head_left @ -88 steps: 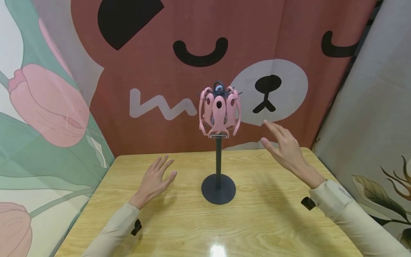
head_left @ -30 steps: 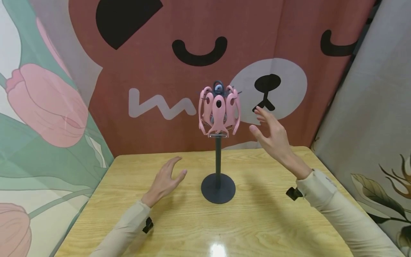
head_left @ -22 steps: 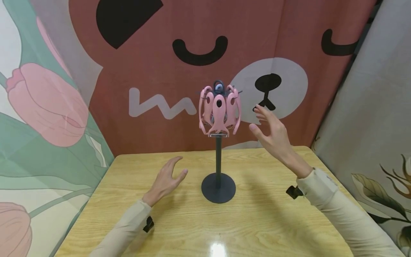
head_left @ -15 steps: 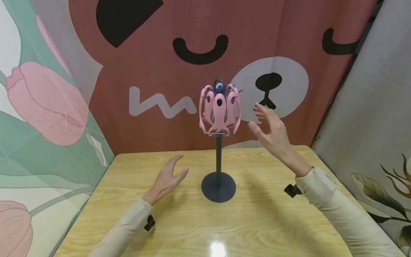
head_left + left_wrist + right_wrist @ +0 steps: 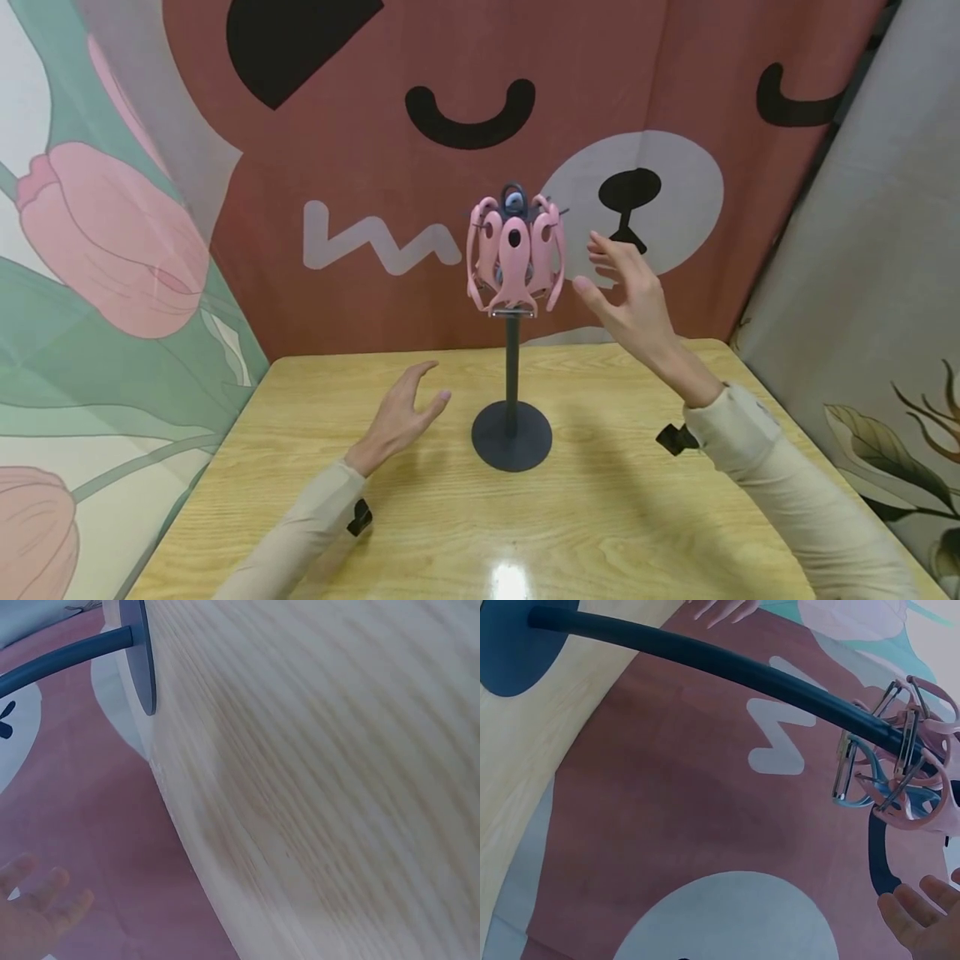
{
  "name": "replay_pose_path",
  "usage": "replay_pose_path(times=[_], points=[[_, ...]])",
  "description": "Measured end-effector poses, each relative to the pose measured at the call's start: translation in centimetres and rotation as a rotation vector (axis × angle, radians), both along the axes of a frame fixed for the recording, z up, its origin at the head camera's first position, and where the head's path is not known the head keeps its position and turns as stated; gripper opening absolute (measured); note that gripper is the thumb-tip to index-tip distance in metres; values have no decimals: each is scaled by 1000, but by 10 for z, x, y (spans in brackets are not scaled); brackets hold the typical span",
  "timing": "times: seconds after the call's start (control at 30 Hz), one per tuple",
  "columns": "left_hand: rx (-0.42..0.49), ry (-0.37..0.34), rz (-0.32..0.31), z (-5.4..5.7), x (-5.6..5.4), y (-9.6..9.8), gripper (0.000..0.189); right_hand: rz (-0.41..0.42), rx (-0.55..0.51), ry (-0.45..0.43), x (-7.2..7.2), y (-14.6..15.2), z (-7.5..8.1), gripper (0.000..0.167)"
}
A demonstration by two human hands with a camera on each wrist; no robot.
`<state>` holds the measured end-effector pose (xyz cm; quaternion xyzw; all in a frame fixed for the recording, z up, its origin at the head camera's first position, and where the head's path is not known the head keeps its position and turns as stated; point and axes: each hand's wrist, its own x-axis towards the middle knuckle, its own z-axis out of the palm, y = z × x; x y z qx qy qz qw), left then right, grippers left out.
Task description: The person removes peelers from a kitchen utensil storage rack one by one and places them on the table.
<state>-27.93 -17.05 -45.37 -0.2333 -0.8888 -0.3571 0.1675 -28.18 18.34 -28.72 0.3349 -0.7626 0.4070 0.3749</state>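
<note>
Hovering near the pink peelers (image 5: 514, 262), the right hand (image 5: 636, 310) is holding nothing; the left hand (image 5: 399, 418), also bare, is hanging near the stand (image 5: 512, 367), both loosely spread.

One bench (image 5: 435, 533) and one stand (image 5: 512, 358) are counted. At least five pink peelers (image 5: 514, 265) and at least one blue peeler (image 5: 879, 771) are distinguished; the exact total cannot be determined owing to overlap. One left hand (image 5: 395, 418) and one right hand (image 5: 634, 304) are shown. Two sleeves (image 5: 783, 479) and two black wrist units (image 5: 360, 517) are also counted.

Bear backdrop (image 5: 360, 167), tulip curtain (image 5: 112, 242) (green-leaved), wooden table (image 5: 450, 525)
</note>
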Motion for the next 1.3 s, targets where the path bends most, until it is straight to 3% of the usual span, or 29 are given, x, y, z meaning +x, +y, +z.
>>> replay_pose_path(times=[0.3,0.47,0.73,1.0,1.23,1.3], points=[[20,12,0,-2,1,9,65,49,-24,9,29,-25,25,57],[29,4,-7,-3,1,13,64,47,-27,15,34,-32,31,59],[32,15,-33,-5,0,22,64,68,-36,7,33,-36,31,60],[47,15,-39,-2,-3,35,65,31,-24,-10,34,-39,32,58],[43,-21,-55,-3,-4,49,68,26,-30,-56,1,-25,7,59],[48,-21,-64,-3,-4,53,68,32,-30,-54,0,-25,7,58]])
